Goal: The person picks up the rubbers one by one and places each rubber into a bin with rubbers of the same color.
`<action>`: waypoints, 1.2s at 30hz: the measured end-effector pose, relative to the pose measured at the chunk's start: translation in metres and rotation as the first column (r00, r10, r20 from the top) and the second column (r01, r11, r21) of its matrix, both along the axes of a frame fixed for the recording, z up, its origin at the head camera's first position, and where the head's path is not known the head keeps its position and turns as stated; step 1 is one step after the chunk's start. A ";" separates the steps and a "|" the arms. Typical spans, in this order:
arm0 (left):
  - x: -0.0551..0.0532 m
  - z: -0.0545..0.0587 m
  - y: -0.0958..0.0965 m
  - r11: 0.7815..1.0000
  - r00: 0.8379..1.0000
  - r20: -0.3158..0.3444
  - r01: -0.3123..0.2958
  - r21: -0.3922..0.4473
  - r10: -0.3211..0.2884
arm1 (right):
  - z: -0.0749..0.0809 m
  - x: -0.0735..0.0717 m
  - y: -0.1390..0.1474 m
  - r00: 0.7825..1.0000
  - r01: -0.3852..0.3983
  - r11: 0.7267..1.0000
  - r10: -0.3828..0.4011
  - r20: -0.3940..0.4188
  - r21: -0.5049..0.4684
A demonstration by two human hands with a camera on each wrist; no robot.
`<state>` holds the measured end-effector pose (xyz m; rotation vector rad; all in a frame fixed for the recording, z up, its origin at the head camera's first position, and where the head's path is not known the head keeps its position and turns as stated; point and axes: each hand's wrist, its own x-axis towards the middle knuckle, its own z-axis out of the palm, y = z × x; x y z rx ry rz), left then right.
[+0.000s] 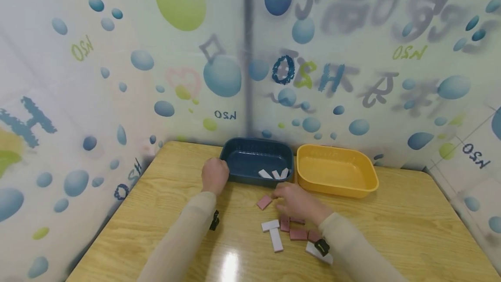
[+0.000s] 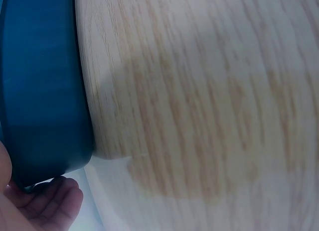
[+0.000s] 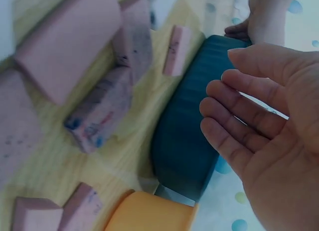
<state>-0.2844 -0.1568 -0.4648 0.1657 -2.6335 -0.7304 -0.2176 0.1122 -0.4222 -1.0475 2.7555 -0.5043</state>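
Observation:
My left hand (image 1: 215, 175) grips the left end of a dark blue plastic bin (image 1: 242, 162); in the left wrist view its curled fingers (image 2: 62, 198) lie at the bin's end wall. Several white blocks (image 1: 265, 173) lie in the bin's front right part. Near its front right corner is my right hand (image 1: 299, 201), palm empty and fingers loosely bent in the right wrist view. A single pink block (image 1: 264, 202) lies on the table just left of this hand. More pink blocks (image 1: 298, 234) are grouped below it, partly hidden by the hand and sleeve.
A yellow bin (image 1: 336, 188) stands right of the blue one. Two white blocks (image 1: 276, 239) form a T on the wooden table (image 1: 391, 229), and another white block (image 1: 318, 253) lies beside the right wrist. A patterned wall (image 1: 219, 129) rises behind the bins.

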 end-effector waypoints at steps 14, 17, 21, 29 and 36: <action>0.000 0.001 -0.001 1.000 1.000 -0.015 0.009 0.011 -0.009 | -0.017 0.006 0.002 0.993 -0.122 0.990 0.121 0.014 0.075; 0.000 0.001 0.000 1.000 1.000 -0.018 0.006 0.014 -0.006 | -0.018 0.009 0.000 0.993 -0.112 0.988 0.107 0.052 0.104; -0.001 -0.001 0.000 1.000 1.000 -0.019 0.006 0.011 -0.006 | -0.020 0.014 0.000 0.992 -0.109 0.986 0.101 0.069 0.128; 0.004 -0.003 0.001 1.000 1.000 -0.005 -0.003 0.006 0.003 | -0.028 0.020 0.000 0.993 -0.101 0.986 0.092 0.073 0.132; 0.001 -0.001 0.001 1.000 1.000 -0.009 -0.008 0.009 0.008 | -0.027 0.020 0.000 0.991 -0.132 0.987 0.132 0.015 0.092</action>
